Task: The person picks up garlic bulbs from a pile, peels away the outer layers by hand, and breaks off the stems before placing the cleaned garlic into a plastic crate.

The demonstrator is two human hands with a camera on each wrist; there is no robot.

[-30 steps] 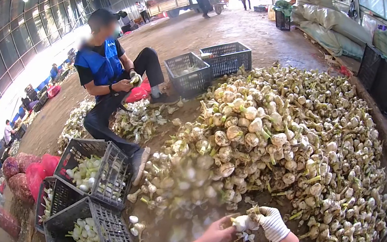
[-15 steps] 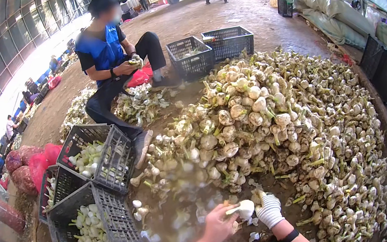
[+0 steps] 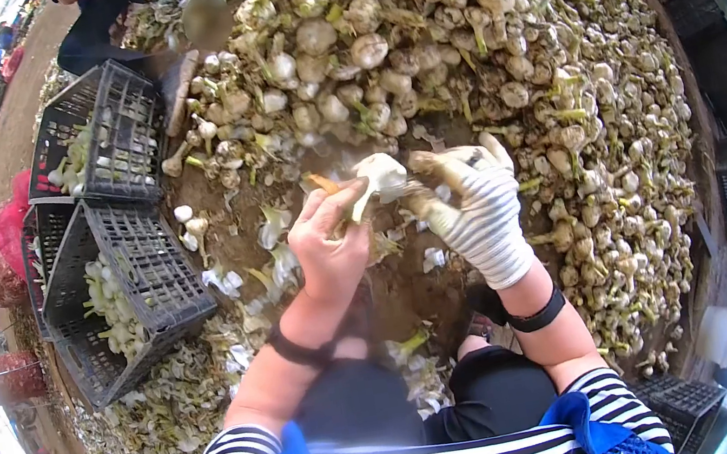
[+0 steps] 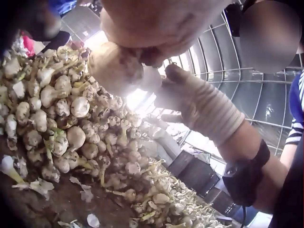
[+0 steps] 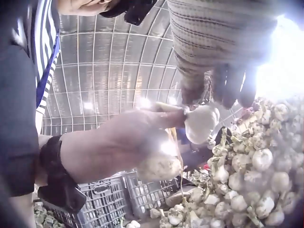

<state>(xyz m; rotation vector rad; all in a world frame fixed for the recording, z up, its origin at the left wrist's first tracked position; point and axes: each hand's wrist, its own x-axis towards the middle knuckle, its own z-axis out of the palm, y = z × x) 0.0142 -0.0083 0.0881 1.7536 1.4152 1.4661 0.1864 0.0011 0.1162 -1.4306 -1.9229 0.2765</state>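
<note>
My bare left hand [image 3: 328,242] pinches a peeled white garlic bulb [image 3: 383,177] by its stem, above the ground between my knees. An orange-brown strip [image 3: 321,182] sticks up at those fingers. A second, browner garlic bulb [image 5: 159,168] shows under the left hand in the right wrist view; this hand hides it from the head view. My right hand [image 3: 482,214], in a striped white glove with soiled fingertips, is just right of the peeled bulb, thumb and forefinger spread apart beside its root end. In the right wrist view, the gloved fingers point down over the peeled bulb [image 5: 202,124].
A big heap of unpeeled garlic [image 3: 536,60] spreads ahead and right. Black crates [image 3: 158,267] holding trimmed bulbs [image 3: 113,311] lean at left. Garlic skins [image 3: 165,407] litter the ground. Another person's dark-clothed leg [image 3: 104,31] is at upper left; red net sacks [image 3: 10,223] lie beyond the crates.
The head view has tilted down toward my lap. My right hand, earlier gripping the bulb's root end, has come away from it, and the bulb in my left hand now looks whiter.
</note>
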